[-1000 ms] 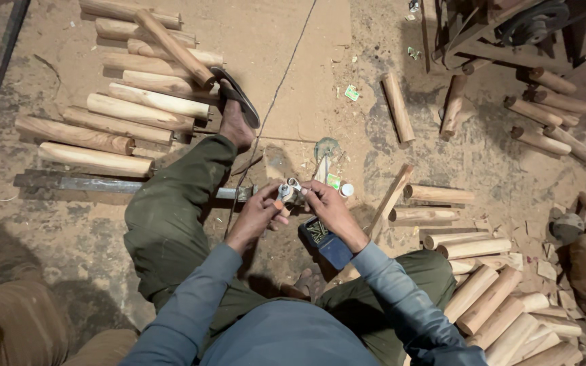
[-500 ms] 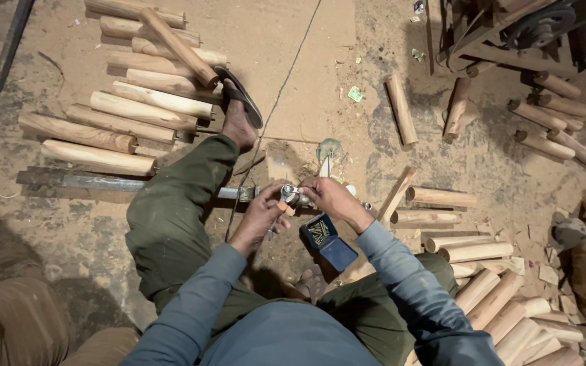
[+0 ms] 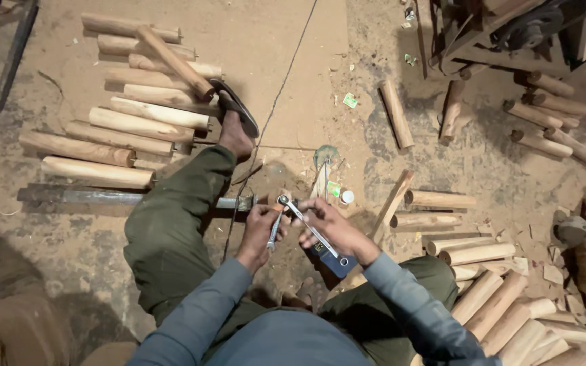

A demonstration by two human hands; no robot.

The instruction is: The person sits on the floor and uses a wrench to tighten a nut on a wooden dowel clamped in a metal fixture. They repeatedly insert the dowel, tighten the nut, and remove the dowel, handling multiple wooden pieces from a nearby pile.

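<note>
Since the earlier frames, a ring spanner (image 3: 306,227) is swung toward five o'clock by the right hand (image 3: 327,230), fingers clamped on it, while the left hand (image 3: 260,227) grips a second spanner (image 3: 274,234).

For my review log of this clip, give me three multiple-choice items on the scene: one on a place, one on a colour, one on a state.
1. Where is the sandal?
A. on the foot stretched toward the row of logs
B. hanging on the machine frame
C. in the right hand

2. What colour are the trousers?
A. white
B. dark green
C. red

3. How are the hands occupied?
A. both lie flat on the floor
B. left hand and right hand each grip a metal tool
C. both lift a log

Answers: 1 A, it sits on the foot next to the logs. 2 B, the bent leg is dark green. 3 B, a wrench runs through the right hand, and a shorter tool sticks out of the left.
</note>
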